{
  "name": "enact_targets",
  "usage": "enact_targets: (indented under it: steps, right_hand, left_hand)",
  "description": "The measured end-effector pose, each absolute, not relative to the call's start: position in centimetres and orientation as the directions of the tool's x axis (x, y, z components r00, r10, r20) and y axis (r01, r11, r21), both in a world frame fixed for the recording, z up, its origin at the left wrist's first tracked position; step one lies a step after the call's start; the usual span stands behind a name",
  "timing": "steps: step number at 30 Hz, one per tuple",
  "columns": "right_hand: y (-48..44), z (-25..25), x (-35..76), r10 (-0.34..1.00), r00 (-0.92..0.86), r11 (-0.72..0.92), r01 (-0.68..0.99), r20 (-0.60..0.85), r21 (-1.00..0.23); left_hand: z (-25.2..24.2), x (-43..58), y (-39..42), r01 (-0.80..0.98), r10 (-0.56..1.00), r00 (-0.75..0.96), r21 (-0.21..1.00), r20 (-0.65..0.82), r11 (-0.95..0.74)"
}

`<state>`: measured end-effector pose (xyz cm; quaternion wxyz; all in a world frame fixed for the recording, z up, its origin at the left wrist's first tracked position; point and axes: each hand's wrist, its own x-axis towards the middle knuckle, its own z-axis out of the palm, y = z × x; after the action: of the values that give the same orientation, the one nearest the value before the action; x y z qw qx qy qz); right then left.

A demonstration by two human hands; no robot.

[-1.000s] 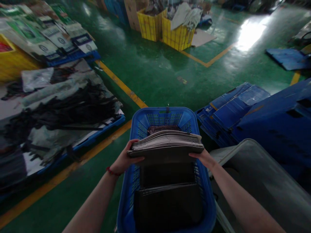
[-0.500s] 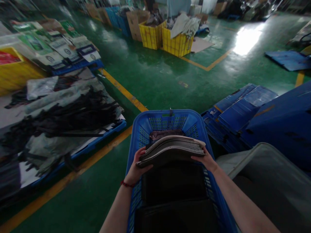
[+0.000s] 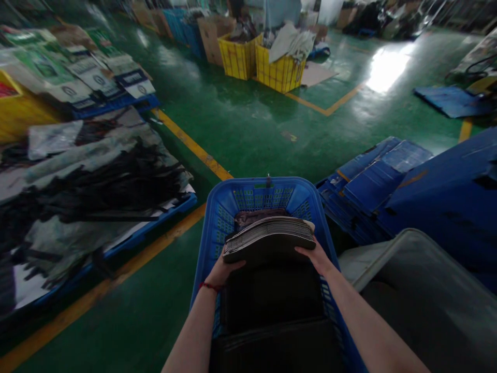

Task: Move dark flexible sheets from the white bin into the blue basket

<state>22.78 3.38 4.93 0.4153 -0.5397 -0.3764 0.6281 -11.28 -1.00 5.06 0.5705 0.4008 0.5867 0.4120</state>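
Observation:
My left hand and my right hand grip opposite ends of a stack of black sheets with pale edges. The stack bows upward in the middle, and both thumbs press on its near face. It is held inside a blue plastic basket with slotted walls. Below and nearer to me, more black flat pieces fill the basket; their details are lost in the dark. Past the stack, a dark brownish bundle lies at the basket's far end. A red band circles my left wrist.
On the left, a blue pallet bears black strips and greyish sheeting. Flattened blue boards are piled at the right, beside a grey bin. Farther off stand yellow crates and white-and-green boxes.
The stack's edges have come closer together and its ends lie more even between my hands. My right hand has moved slightly inward. The whole view has shifted a little.

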Motion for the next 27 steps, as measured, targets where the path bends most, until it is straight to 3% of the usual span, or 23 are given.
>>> enact_targets:
  steps: [5,10,13,16,20,27]
  right_hand:
    - [7.0,8.4,22.2,0.945,-0.102,-0.32,-0.097,-0.311,-0.942]
    - [15.8,11.0,21.5,0.996,-0.072,-0.067,-0.092,-0.06,-0.994]
    - [19.6,9.1,20.7,0.994,-0.094,-0.067,-0.087,-0.059,-0.994]
    - [20.7,5.2,20.1,0.984,-0.085,-0.159,-0.052,-0.154,-0.986]
    - [20.7,-0.1,19.8,0.96,-0.075,-0.269,0.016,-0.269,-0.963]
    - [23.0,-4.4,19.5,0.847,-0.141,-0.494,0.147,-0.513,-0.857]
  left_hand:
    - [8.8,-11.1,2.1,-0.133,0.903,-0.165,0.916,-0.396,0.378]
    - [12.8,-13.4,10.9,0.036,0.977,-0.215,0.999,-0.015,0.023]
    - [11.1,-14.1,14.6,0.076,0.98,-0.197,0.997,0.038,-0.024]
    - [6.7,-14.1,15.5,0.097,0.984,-0.171,0.992,-0.057,0.075]
    - [1.5,-13.8,15.8,0.121,0.913,-0.249,0.925,-0.323,0.36]
    - [-0.9,-14.0,19.8,0.121,0.703,-0.216,0.696,-0.677,0.707]
